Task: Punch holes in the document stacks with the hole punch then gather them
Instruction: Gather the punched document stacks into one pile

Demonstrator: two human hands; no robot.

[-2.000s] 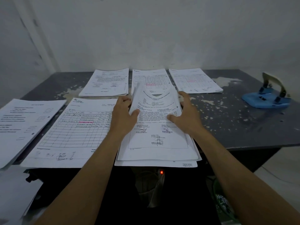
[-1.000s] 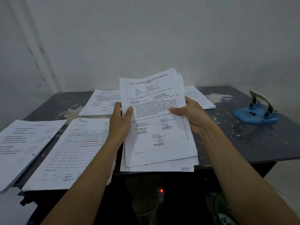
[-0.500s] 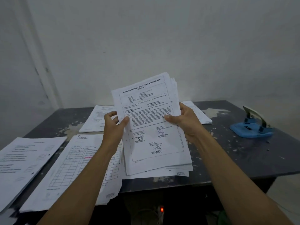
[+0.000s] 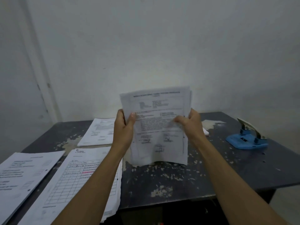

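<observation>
Standing upright at centre, the document stack [image 4: 158, 127] is gripped on both side edges: your left hand [image 4: 124, 127] clasps its 9 o'clock edge, thumb on the front page, and your right hand [image 4: 190, 125] clasps the 3 o'clock edge. Its bottom edge seems to meet the table [image 4: 170, 181]. At 3 o'clock, well apart, sits the blue hole punch [image 4: 246, 137]. More paper stacks [image 4: 76, 184] lie at 8 o'clock.
</observation>
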